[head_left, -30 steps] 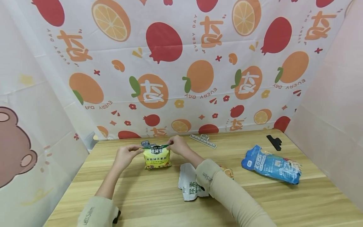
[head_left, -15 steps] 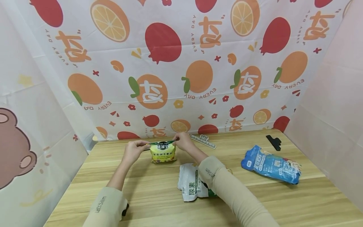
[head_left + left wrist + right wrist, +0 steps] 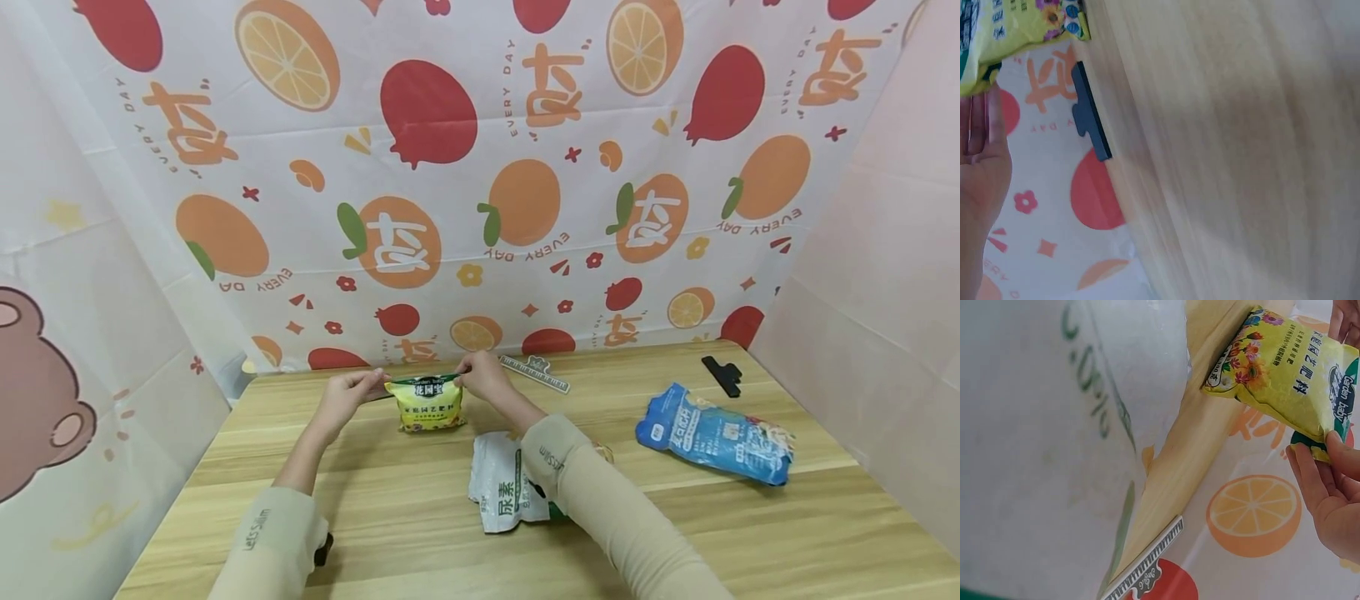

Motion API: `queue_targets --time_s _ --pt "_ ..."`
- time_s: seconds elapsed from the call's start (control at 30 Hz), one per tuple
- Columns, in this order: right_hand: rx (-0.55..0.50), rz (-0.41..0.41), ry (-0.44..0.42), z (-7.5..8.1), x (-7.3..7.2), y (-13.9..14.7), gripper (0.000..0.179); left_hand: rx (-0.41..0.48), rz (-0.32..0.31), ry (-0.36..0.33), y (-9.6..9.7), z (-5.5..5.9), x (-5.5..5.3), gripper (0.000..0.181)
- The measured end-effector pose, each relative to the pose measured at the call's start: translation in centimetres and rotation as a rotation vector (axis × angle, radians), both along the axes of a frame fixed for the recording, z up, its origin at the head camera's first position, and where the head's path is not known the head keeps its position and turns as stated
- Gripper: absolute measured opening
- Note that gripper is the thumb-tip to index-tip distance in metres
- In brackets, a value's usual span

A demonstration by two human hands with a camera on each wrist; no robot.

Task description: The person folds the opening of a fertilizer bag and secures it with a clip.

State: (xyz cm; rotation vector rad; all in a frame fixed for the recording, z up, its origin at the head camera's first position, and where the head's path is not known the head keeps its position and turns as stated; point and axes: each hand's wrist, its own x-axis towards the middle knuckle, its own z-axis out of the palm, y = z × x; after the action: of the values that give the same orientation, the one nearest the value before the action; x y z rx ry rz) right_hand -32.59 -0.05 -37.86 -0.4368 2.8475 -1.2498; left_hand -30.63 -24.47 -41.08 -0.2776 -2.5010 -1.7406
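A small yellow bag of fertilizer (image 3: 431, 407), with flowers near its bottom and a green top edge, is upright between both hands toward the back of the table. At its upper right corner my right hand (image 3: 486, 379) pinches the green edge between thumb and fingers; the right wrist view shows this grip on the fertilizer bag (image 3: 1291, 375). My left hand (image 3: 345, 404) has its fingertips at the upper left corner. In the left wrist view, several fingers of the left hand (image 3: 985, 169) stretch up to the bag, with thumb and index finger out of view.
A black clip (image 3: 1091, 112) lies at the table's back edge, behind the left hand. Also at the back is a piano-key clip (image 3: 536, 372). A white urea bag (image 3: 501, 483) lies partly under the right sleeve. Further right are a blue bag (image 3: 720, 437) and another black clip (image 3: 722, 376).
The fertilizer bag has shifted right and slightly back with both hands since one second ago. In the last half second the left hand has moved slightly left, and more of the yellow left corner shows.
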Motion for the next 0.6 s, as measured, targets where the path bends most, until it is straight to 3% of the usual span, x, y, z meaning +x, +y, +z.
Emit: queue_targets --time_s 0.07,0.1,0.23,0.33,0.47,0.6 --pt "-0.01 -0.001 -0.005 0.1 0.0 0.0 0.006 0.031 0.009 -0.007 -0.4 -0.2 -0.3 0.047" --pt "-0.011 -0.003 -0.007 0.1 0.1 0.0 0.006 0.004 0.025 -0.001 -0.6 -0.2 -0.4 0.047" --pt "-0.007 0.0 -0.005 0.1 0.1 -0.1 0.005 -0.231 0.089 0.04 -1.2 -0.7 -0.9 0.035" --pt "-0.004 0.011 -0.002 0.1 0.1 -0.1 0.005 -0.431 0.112 0.032 -1.4 -1.0 -1.4 0.033" --pt "0.005 0.013 -0.004 0.0 0.0 -0.1 0.004 -0.603 0.081 -0.019 -1.3 -1.3 -1.7 0.043" --pt "0.021 0.008 0.002 -0.1 -0.1 -0.1 0.004 -0.694 0.043 -0.068 -1.2 -1.8 -1.5 0.049"
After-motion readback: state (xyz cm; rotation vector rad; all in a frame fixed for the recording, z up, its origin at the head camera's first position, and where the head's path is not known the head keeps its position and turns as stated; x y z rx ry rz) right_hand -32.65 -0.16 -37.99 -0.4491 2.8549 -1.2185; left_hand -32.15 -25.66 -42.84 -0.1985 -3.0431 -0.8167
